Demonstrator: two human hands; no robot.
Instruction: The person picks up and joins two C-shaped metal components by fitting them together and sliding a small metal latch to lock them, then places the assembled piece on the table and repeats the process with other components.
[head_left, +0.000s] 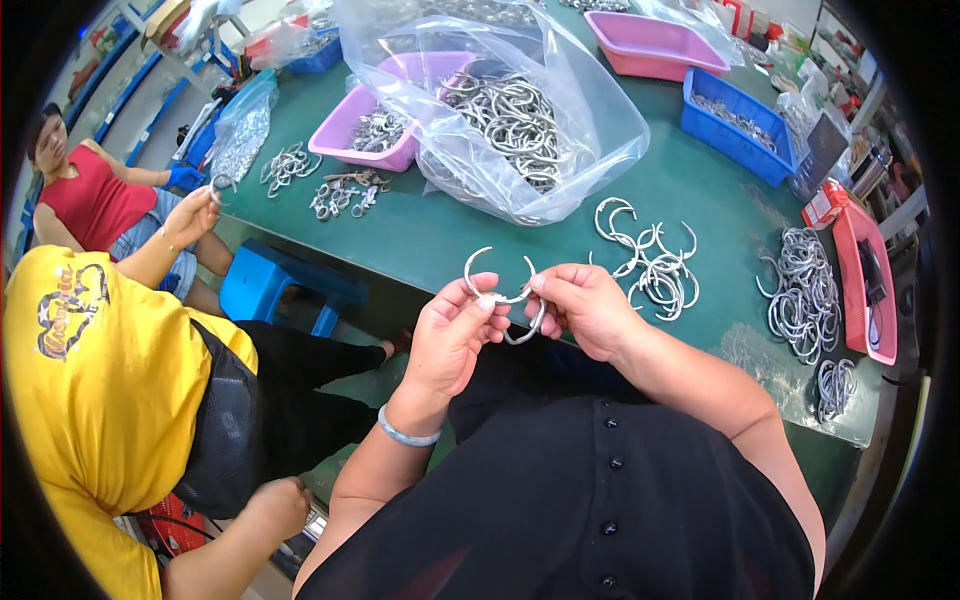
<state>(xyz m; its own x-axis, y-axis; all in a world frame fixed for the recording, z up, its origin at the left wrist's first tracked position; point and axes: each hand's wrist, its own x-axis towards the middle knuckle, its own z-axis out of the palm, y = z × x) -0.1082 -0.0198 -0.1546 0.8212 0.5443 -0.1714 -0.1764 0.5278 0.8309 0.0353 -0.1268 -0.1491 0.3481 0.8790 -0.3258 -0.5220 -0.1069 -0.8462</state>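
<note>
My left hand [452, 335] pinches a hinged ring of curved silver metal [513, 300] between thumb and fingers, just off the near table edge. The fingers of my right hand [592, 308] are closed on the right side of the same metal piece. Its curved arms stand apart, one pointing up and another hanging below; my fingertips hide part of the joint. To the right of my hands, a loose group of similar open rings [660, 268] lies on the green table [400, 225].
Ahead stands a clear plastic bag [600, 150] full of metal rings, beside a pink basin [330, 135]. A blue bin [700, 125] and heaped rings [803, 295] are to the right. At left, a co-worker in yellow [110, 370] sits close, near a blue stool [252, 285].
</note>
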